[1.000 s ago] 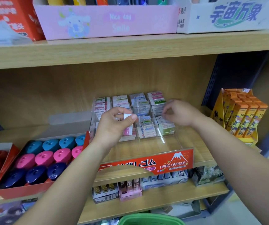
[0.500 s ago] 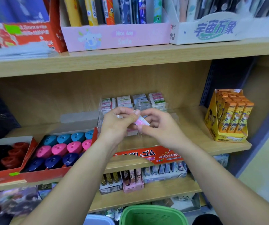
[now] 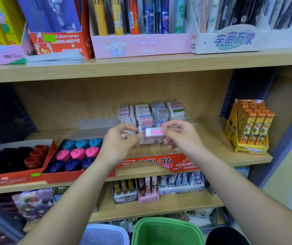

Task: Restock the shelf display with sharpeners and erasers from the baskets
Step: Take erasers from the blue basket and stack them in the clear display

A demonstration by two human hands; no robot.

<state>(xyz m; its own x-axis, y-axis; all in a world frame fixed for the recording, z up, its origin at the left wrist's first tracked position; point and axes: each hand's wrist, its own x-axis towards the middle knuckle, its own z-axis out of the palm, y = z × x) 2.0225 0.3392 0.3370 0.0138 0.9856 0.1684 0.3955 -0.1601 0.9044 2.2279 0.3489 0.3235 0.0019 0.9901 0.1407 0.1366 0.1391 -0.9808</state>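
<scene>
We are pinching the eraser [image 3: 154,132] between both hands, left hand [image 3: 120,145] gripping its left end and right hand [image 3: 181,137] its right end, holding it just in front of the stacks [image 3: 143,112] in the clear tray [image 3: 152,162].

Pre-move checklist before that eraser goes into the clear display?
1. Eraser held: ok, right hand pinches the pink-labelled eraser by its right end.
2. Grip of left hand: cannot tell, curled fingers sit at the eraser's left end, contact hidden.
3. Room in clear display: ok, front part looks bare.
4. Path: ok, nothing between eraser and display.
5. Stock in green basket: cannot tell, only part shows.
</scene>
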